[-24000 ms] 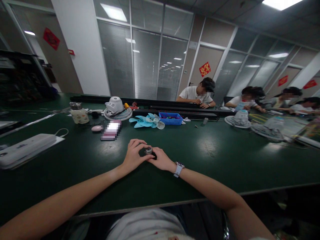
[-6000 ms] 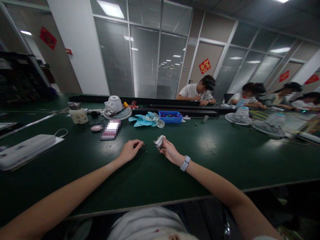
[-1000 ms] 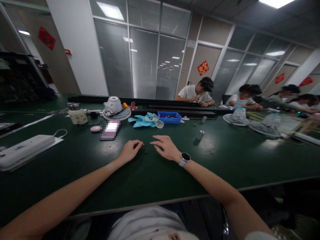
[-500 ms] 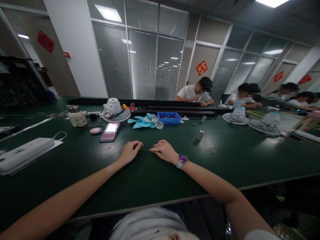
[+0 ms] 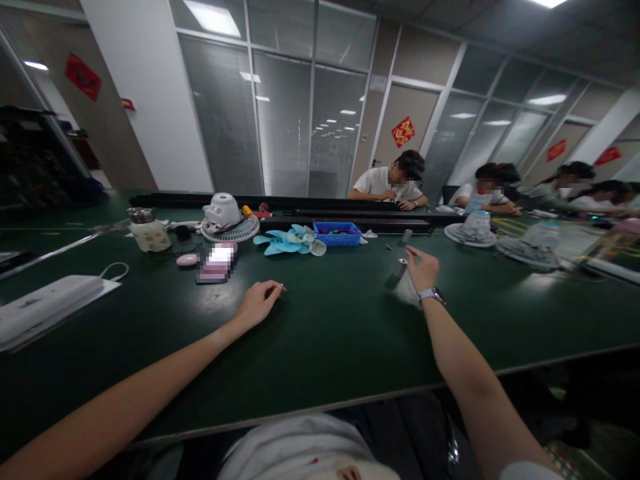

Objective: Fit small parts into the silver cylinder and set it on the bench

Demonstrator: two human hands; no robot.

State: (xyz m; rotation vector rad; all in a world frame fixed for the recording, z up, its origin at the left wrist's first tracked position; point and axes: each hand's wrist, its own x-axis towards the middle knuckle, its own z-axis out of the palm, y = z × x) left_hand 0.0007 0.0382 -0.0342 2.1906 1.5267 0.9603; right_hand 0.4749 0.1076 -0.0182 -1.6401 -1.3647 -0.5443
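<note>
My left hand [image 5: 259,301] rests on the green table [image 5: 320,347], fingers loosely bent and a gap showing by the thumb; I see nothing held in it. Farther out on the right is my right hand [image 5: 424,267], with a watch [image 5: 438,295] on its wrist. Its fingers point left and away, thumb a little apart, with no object visible in them. Just left of these fingers stands a small silvery metal cylinder [image 5: 399,269]; whether they touch it I cannot tell. A second small cylinder [image 5: 407,236] stands just beyond the fingertips.
Light-blue fan blades [image 5: 286,241] lie beside a blue bin [image 5: 337,235] of small parts. Behind my left hand are a phone [image 5: 217,263], a pink oval object [image 5: 187,260], a white fan [image 5: 223,217] and a jar-like bottle [image 5: 149,232]. Several people sit across the table.
My right hand has moved right and forward, from beside my left hand to the metal cylinders. My left hand has stayed in place on the table.
</note>
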